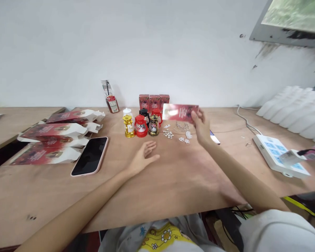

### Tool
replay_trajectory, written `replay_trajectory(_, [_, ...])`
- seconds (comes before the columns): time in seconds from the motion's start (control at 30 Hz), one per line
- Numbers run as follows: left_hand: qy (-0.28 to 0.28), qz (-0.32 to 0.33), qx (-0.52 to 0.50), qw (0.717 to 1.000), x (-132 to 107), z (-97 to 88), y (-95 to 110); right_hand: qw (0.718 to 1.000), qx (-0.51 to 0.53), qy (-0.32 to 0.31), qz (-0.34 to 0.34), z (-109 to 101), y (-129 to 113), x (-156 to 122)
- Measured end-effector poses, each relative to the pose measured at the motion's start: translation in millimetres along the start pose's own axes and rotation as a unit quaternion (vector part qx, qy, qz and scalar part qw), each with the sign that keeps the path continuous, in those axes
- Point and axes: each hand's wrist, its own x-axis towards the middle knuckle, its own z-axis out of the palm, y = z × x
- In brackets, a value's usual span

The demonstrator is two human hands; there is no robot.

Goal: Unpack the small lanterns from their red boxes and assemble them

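Observation:
My right hand (pixel 202 127) is raised over the table and grips a red flat carton (pixel 180 112) by its right end. My left hand (pixel 143 157) rests on the wooden table (pixel 173 182), palm up, fingers loosely apart, holding nothing. Just beyond my left hand stand several small toy lanterns (pixel 141 125) in gold, red, black and white. Under the held carton lie small white pieces (pixel 168 133) and thin metal bits (pixel 183 127). Three red boxes (pixel 154 102) stand upright behind the lanterns by the wall.
A stack of flat red-and-white cartons (pixel 55 140) lies at the left, with a black phone in a pink case (pixel 90 155) beside it. A white power strip (pixel 278 154) with a cable sits at the right. A red packet (pixel 110 98) leans on the wall.

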Motion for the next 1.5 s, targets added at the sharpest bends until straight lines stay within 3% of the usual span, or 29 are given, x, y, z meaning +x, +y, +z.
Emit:
replay_trajectory(0.13, [0.076, -0.023, -0.178, 0.981, -4.3, -8.5, 4.8, 0.990, 0.078, -0.078, 0.085, 21.7, -0.4, -74.5])
replay_trajectory(0.27, [0.097, -0.054, -0.210, 0.971, -3.9, -11.6, 9.4, 0.984, 0.080, -0.144, 0.068, 36.9, -2.3, -102.4])
replay_trajectory(0.47, [0.083, -0.091, -0.189, 0.974, -4.8, -17.7, 14.8, 0.985, 0.076, -0.125, 0.096, 30.2, 7.9, -100.9])
replay_trajectory(0.73, [0.083, -0.104, -0.219, 0.966, -3.6, -18.5, 20.2, 0.982, 0.027, -0.182, 0.050, 24.7, 7.6, -101.1])
replay_trajectory(1.07, [0.084, -0.100, -0.204, 0.970, -1.7, -20.9, 11.4, 0.971, -0.104, -0.216, -0.014, 22.1, 4.7, -98.2])
replay_trajectory(1.3, [0.113, -0.137, -0.240, 0.954, -3.0, -24.6, 21.9, 0.991, -0.065, -0.112, -0.046, 13.2, 2.8, -91.8])
replay_trajectory(1.5, [0.125, -0.141, -0.265, 0.946, -1.1, -28.7, 20.3, 0.978, -0.058, -0.181, -0.083, 9.9, -8.9, -91.6])
